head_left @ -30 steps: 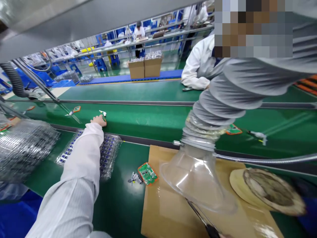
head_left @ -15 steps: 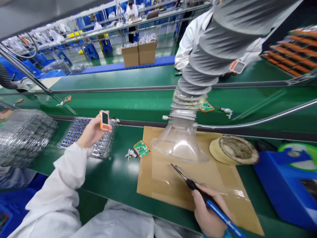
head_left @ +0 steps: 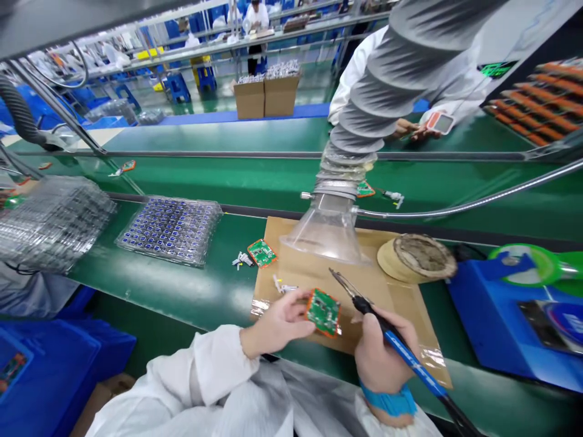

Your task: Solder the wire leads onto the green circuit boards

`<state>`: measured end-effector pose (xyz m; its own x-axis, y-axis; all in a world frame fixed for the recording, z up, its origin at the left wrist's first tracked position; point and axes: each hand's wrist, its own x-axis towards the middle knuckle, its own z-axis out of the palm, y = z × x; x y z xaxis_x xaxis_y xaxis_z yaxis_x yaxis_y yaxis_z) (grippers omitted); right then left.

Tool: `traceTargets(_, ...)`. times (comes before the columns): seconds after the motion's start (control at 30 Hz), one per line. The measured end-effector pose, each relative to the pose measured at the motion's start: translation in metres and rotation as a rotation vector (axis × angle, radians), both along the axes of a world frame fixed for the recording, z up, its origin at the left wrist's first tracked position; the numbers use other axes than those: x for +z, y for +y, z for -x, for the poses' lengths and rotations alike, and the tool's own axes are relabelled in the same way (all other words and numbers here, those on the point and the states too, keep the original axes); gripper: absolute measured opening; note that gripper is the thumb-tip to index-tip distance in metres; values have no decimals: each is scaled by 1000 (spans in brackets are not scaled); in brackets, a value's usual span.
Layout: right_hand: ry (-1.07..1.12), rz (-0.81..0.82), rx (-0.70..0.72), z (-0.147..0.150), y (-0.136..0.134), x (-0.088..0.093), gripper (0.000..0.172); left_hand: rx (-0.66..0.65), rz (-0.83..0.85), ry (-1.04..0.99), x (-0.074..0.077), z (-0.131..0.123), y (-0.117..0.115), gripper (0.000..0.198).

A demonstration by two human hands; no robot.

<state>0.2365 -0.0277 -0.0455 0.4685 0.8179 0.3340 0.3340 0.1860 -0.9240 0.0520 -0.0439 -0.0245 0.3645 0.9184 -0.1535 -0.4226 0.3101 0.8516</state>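
My left hand (head_left: 283, 323) grips an orange-rimmed device with its green circuit board (head_left: 323, 312) face up, low over the brown sheet. A small white connector (head_left: 286, 287) lies just beyond my left fingers; whether it is wired to the board I cannot tell. In my right hand (head_left: 381, 351), wrapped in a blue wristband, is a soldering iron (head_left: 401, 352) with a blue handle. Its metal tip points up and left, apart from the board. Another orange-rimmed circuit board (head_left: 263, 253) lies at the sheet's left edge, beside small grey-white connectors (head_left: 243, 260).
A clear fume hood (head_left: 325, 233) on a grey hose (head_left: 368, 91) hangs over the brown sheet (head_left: 310, 273). A round tan container (head_left: 414, 258) and a blue machine (head_left: 489, 321) stand right. A parts tray (head_left: 170, 230) and stacked clear trays (head_left: 50, 221) lie left. A co-worker (head_left: 364, 73) sits opposite.
My left hand has come from above the parts tray to the sheet's front, bringing the device, now board side up. The soldering iron stays in my right hand; the view has shifted slightly.
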Motion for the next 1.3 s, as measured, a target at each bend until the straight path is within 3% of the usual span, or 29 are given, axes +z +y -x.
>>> traceTargets(0.1, 40, 85, 35, 5, -2, 5, 39, -103, -88, 219, 0, -10, -2, 74)
traceTargets(0.2, 19, 205, 130, 10, -5, 7, 44, 9, -166, 583, 5, 14, 4, 47)
traceTargets(0.3, -64, 268, 188, 14, -5, 3, 49, 278, -234, 892, 13, 74, 19, 20)
traceTargets(0.37, -65, 296, 270, 20, -2, 0, 51, 494, -297, 1063, 22, 127, 31, 19)
traceTargets(0.47, -19, 328, 376, 35, 3, 2, 52, 714, -340, 1405, 37, 209, 48, 21)
traceTargets(0.5, 3, 326, 388, 40, 4, 4, 52, 735, -323, 1556, 41, 233, 55, 22)
traceTargets(0.57, 56, 302, 369, 48, 5, 8, 51, 629, -256, 1836, 48, 272, 71, 25)
traceTargets(0.67, 98, 258, 313, 49, 4, 9, 50, 532, -221, 1961, 54, 305, 99, 31)
traceTargets(0.9, -116, 253, 321, 18, 3, -18, 50, 318, -166, 2118, 71, 316, 147, 21)
traceTargets(1.1, -146, 203, 460, 15, -1, -25, 39, 223, -173, 2133, 102, 311, 148, 12)
traceTargets(1.17, -151, 182, 465, 16, -1, -21, 34, 367, -272, 2099, 105, 300, 139, 14)
traceTargets(1.23, -173, 143, 451, 18, -1, -16, 30, 579, -404, 1895, 101, 277, 126, 16)
traceTargets(1.3, -182, 105, 419, 18, -1, -10, 28, 707, -515, 1625, 91, 242, 108, 15)
